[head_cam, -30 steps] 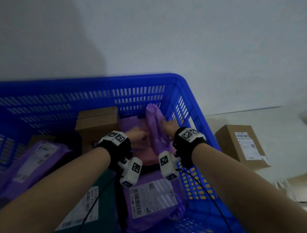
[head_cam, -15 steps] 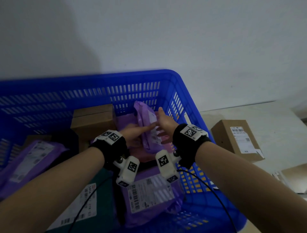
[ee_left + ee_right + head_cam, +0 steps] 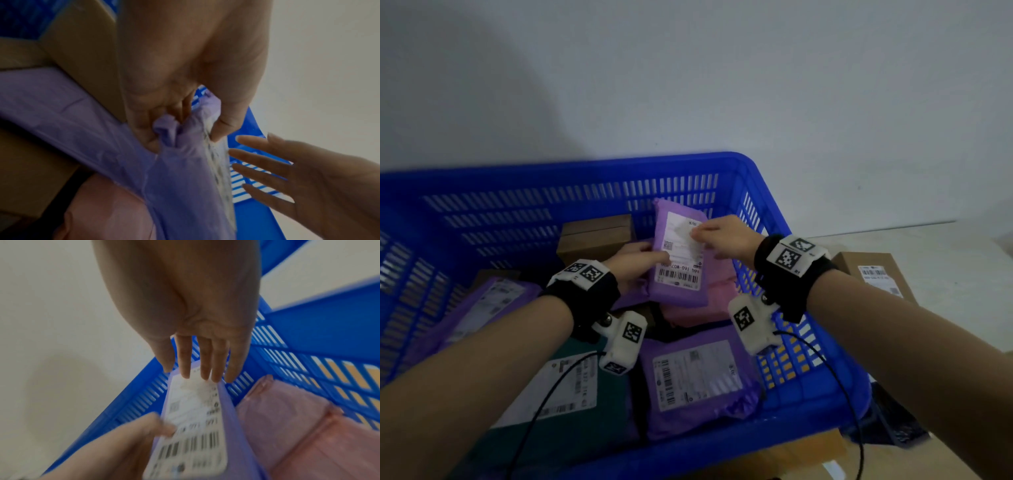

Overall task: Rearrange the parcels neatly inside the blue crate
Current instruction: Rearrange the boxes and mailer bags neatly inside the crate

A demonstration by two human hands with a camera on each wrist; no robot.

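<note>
Both hands are engaged at the blue crate's [image 3: 571, 171] two o'clock corner, where the purple mailer [image 3: 678, 260] is pinched by the left hand [image 3: 635, 262] and touched by the right hand's [image 3: 726, 236] straight fingers, so slippage onto the pink mailer [image 3: 709, 301] is risked.

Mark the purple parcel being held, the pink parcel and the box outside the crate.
purple parcel [image 3: 681, 260], head view, on its white label.
pink parcel [image 3: 292, 426], right wrist view, on its top face.
cardboard box [image 3: 873, 274], head view, on its label.
</note>
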